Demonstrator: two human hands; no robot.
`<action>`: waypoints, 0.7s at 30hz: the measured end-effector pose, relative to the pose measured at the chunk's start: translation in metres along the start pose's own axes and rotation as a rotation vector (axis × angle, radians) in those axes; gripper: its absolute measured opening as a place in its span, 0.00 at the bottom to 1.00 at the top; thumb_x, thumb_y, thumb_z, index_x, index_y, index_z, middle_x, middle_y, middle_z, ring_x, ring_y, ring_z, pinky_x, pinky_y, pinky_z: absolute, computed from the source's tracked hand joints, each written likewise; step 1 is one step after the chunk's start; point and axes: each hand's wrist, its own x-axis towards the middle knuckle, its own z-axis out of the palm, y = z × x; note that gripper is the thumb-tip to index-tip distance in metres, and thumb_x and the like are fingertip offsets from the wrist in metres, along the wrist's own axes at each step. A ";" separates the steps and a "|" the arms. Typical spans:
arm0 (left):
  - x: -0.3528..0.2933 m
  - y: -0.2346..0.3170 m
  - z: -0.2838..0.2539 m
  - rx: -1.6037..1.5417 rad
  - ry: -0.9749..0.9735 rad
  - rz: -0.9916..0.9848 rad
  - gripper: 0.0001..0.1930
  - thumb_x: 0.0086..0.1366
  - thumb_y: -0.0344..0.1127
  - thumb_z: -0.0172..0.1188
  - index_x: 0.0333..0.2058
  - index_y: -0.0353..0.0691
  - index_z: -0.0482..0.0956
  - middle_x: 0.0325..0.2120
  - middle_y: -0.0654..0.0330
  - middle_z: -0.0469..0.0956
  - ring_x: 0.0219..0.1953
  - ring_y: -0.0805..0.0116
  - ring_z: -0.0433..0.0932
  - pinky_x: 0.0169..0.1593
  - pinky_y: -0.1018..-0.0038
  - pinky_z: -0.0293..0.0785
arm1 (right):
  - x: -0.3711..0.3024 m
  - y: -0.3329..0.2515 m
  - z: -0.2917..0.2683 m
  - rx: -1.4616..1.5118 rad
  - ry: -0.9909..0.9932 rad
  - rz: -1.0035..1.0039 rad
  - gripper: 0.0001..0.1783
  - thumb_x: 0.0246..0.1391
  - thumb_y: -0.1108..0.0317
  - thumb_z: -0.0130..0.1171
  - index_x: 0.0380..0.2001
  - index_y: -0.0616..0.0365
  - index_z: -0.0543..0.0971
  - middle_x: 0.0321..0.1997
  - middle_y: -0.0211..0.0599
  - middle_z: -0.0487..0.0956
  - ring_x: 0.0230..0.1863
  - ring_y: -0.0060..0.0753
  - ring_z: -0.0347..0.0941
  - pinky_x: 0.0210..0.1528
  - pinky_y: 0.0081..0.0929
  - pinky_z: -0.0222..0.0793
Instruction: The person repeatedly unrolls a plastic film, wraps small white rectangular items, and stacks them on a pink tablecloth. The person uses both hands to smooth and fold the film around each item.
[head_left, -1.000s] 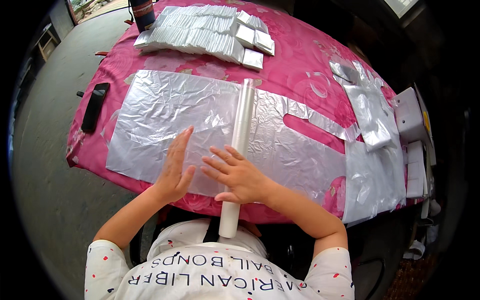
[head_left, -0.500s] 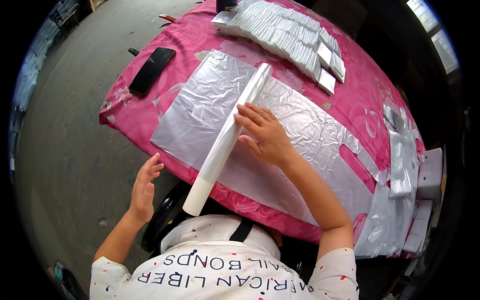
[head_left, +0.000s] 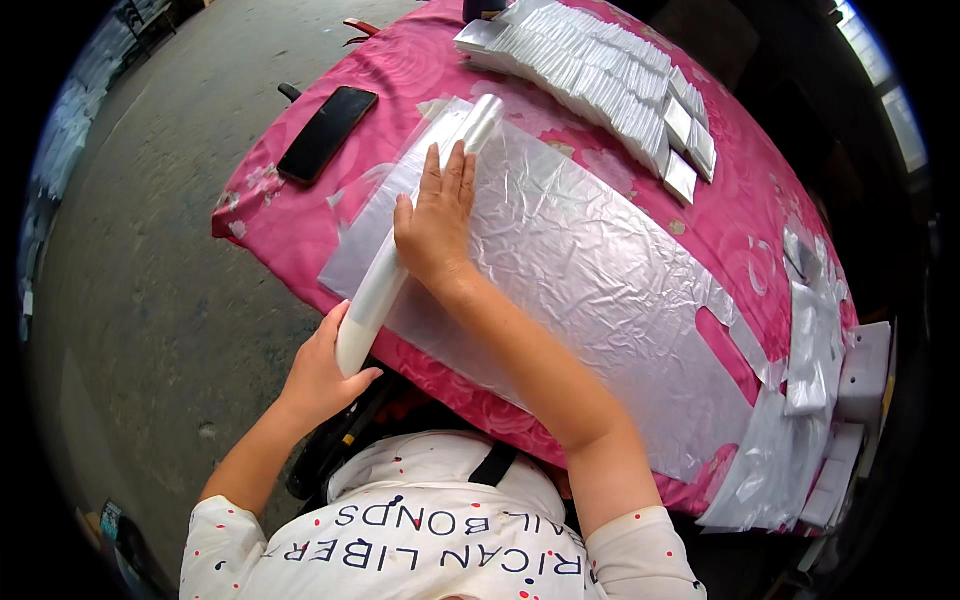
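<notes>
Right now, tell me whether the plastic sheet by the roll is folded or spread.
Spread: the plastic sheet lies flat, though wrinkled, across the pink tablecloth, showing on both sides of the roll.

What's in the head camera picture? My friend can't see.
A person's left hand holds the near end of a whitish roll, and the right hand lies on it farther up. Crinkled, shiny plastic spreads beside it on a pink flowered tablecloth; a black phone lies there too.

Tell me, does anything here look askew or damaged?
Nothing looks spilled. Mildly odd: the roll pokes past the pink tablecloth edge where the left hand touches it, and the clear plastic sheet beneath is wrinkled rather than flat.
</notes>
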 end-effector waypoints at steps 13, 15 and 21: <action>0.000 0.025 0.022 -1.424 -0.770 -0.132 0.43 0.45 0.47 0.67 0.56 0.29 0.59 0.39 0.51 0.75 0.30 0.70 0.76 0.35 0.74 0.74 | -0.014 -0.027 -0.106 1.588 -0.199 0.562 0.34 0.46 0.58 0.62 0.50 0.64 0.61 0.41 0.40 0.73 0.40 0.24 0.72 0.42 0.24 0.70; 0.004 0.041 0.030 -1.122 -0.655 -0.088 0.42 0.45 0.46 0.67 0.55 0.29 0.59 0.36 0.54 0.75 0.30 0.71 0.76 0.36 0.74 0.73 | -0.016 -0.021 -0.122 1.436 -0.128 0.541 0.34 0.45 0.58 0.63 0.49 0.64 0.61 0.38 0.37 0.74 0.37 0.23 0.72 0.41 0.23 0.70; 0.005 0.063 0.046 -1.120 -0.814 -0.172 0.37 0.46 0.45 0.67 0.50 0.28 0.64 0.30 0.57 0.75 0.30 0.70 0.76 0.36 0.76 0.73 | -0.035 -0.009 -0.152 1.400 -0.065 0.481 0.36 0.45 0.58 0.64 0.51 0.65 0.59 0.35 0.37 0.74 0.36 0.25 0.73 0.38 0.24 0.71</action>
